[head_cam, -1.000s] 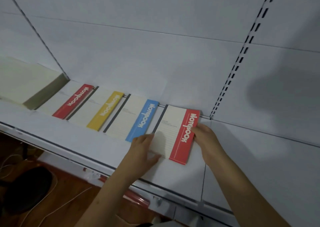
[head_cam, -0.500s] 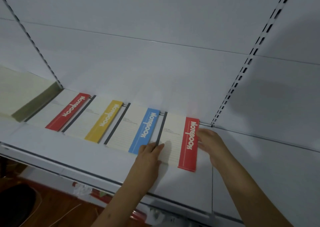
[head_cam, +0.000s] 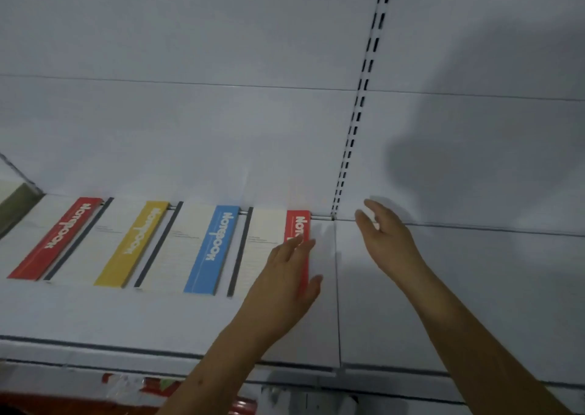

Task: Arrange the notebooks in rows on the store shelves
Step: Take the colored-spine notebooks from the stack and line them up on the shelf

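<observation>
- Rightmost flat cream notebook w/ red "Notebook" band (head_cam: 298, 224) now lies straight on the white metal store shelf (head_cam: 126, 313), squared up beside the blue one; 1 s ago it sat skewed, near end swung out to the right.
- Left hand (head_cam: 285, 283) has let go: fingers straight and slack, hovering over the near part of the red band and hiding it. 0.5 s ago its fingertips pressed on the cream cover.
- Right hand (head_cam: 384, 231) has come off the notebook's right edge & sits apart to the right, past the shelf seam; fingers loose, gently curved, holding nothing.
- Row, left to right: cream notebook w/ red band (head_cam: 55, 240), cream notebook w/ yellow band (head_cam: 134, 243), cream notebook w/ blue band (head_cam: 213, 250), then the red one just placed. All flat, side by side, dark spines between, far ends near the back panel.
- Olive-edged stack (head_cam: 15, 205) at far left now only a sliver; more of it showed earlier.
- Slotted upright (head_cam: 357, 114) on the white back wall now runs steeper, nearer mid-frame – camera view has shifted.
</observation>
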### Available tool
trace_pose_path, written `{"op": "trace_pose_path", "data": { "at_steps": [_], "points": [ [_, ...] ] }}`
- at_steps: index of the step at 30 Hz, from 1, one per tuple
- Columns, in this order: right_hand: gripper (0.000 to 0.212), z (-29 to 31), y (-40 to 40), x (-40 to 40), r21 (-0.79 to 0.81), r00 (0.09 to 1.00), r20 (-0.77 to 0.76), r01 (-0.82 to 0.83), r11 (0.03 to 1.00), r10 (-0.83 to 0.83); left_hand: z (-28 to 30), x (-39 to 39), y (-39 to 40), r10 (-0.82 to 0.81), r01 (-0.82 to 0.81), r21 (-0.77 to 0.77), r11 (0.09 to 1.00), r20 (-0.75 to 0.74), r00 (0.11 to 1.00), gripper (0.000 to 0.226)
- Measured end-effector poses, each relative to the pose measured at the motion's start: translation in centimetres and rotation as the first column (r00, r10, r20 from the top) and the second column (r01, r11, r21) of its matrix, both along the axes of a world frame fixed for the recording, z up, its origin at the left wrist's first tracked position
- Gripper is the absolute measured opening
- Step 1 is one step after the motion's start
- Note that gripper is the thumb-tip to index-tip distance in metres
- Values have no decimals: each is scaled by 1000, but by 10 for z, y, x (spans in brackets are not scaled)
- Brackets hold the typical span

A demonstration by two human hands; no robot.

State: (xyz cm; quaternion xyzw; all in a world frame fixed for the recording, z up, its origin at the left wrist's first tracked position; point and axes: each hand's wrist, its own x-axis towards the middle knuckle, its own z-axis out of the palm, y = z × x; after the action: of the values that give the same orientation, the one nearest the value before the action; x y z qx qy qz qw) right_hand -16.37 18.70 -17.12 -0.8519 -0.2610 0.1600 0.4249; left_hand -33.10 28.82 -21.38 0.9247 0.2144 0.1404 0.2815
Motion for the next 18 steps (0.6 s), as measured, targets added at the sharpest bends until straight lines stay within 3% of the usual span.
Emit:
{"op": "trace_pose_path", "data": {
  "at_steps": [4,9,15,18],
  "points": [
    [52,25,-74,41,27,973,176,145,989,-147,0,57,-54,-231,230,38,973,36,972,63],
    [54,37,-177,80,69,917,168,354,933,-361,11,130,-139,-479,474,68,878,76,875,61],
    [61,48,-297,155,-33,748,449,561,827,-489,24,203,-251,-709,705,83,705,60,702,61],
    [65,46,-353,200,-162,668,589,649,743,-455,23,229,-287,-738,732,92,675,46,674,59]
  ]
}}
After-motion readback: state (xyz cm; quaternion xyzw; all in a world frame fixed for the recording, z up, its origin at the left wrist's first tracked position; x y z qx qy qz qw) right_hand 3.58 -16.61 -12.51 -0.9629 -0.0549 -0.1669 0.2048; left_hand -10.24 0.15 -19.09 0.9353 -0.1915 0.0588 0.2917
